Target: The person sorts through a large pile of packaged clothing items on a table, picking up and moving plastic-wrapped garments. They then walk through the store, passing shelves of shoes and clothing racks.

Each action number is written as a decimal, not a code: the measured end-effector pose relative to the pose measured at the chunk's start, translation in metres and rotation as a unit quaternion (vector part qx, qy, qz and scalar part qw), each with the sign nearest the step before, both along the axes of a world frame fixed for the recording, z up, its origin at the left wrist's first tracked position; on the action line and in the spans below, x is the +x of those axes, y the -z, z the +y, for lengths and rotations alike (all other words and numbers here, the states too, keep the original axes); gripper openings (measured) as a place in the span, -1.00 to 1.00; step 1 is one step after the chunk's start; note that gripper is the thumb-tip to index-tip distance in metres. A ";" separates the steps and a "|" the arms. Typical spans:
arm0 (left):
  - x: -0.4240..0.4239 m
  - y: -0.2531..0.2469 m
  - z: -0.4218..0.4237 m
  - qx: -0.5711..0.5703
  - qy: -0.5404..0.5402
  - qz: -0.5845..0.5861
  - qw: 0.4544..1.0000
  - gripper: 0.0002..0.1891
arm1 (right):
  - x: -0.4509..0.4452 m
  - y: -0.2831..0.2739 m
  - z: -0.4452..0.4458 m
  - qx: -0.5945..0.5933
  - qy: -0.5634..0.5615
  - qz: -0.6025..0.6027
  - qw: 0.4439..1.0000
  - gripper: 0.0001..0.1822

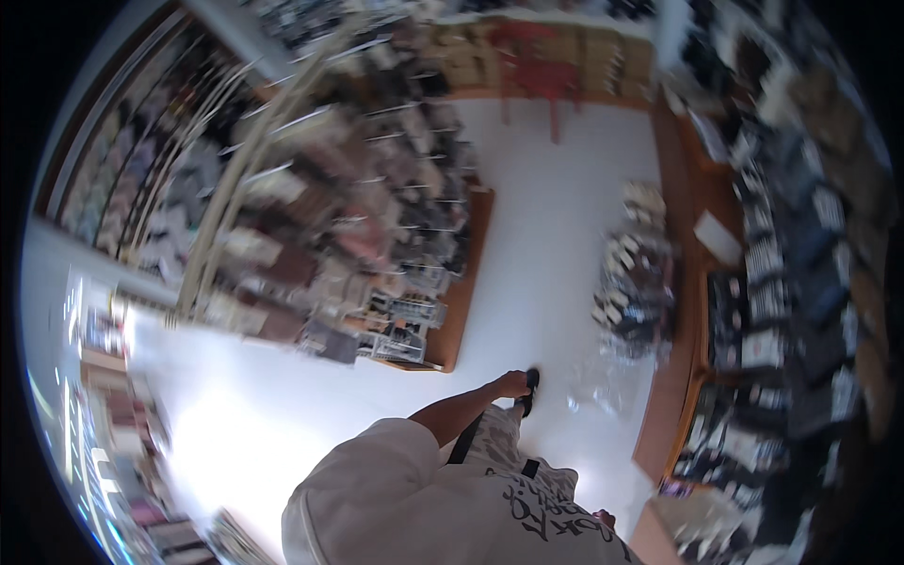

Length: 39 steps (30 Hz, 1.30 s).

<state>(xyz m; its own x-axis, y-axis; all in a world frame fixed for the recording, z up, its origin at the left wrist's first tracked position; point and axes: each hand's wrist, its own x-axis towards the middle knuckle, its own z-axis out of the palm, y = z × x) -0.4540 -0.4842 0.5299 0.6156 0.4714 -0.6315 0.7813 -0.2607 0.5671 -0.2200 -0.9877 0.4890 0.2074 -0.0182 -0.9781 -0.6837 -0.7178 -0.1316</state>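
My left hand point(512, 385) hangs in front of my body, over the white floor and beside a dark shoe point(530, 392). Its fingers look loosely curled, and no object shows in it, but blur hides the detail. Of my right hand point(605, 519) only a small part shows, at the lower right edge of my white printed shirt point(438, 501); its fingers are hidden. Ahead and to the right, a pile of plastic-wrapped goods point(635, 282) lies on the floor against a wooden ledge point(664, 339).
At left, a rack of packaged textile goods point(332, 212) hangs over a wooden base point(466, 296). A red plastic chair point(540, 74) stands before cardboard boxes point(600, 53) at the far end. Shelves of packaged clothing point(770, 282) line the right side. Clear plastic wrapping point(600, 385) lies on the floor.
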 end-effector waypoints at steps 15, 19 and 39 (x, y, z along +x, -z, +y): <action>-0.254 -0.019 -0.301 0.017 -0.660 0.022 0.751 -0.62 | 0.058 -0.066 0.382 0.255 -0.442 -0.053 0.858 -0.82; -0.299 -0.016 -0.456 0.069 -0.875 0.127 0.462 -0.45 | 0.055 -0.014 0.359 0.195 -0.446 0.024 0.873 -0.85; -0.526 -0.024 -0.631 -0.100 -0.940 -0.154 0.286 -0.69 | -0.542 -0.171 0.381 0.362 -0.755 0.014 0.547 -0.87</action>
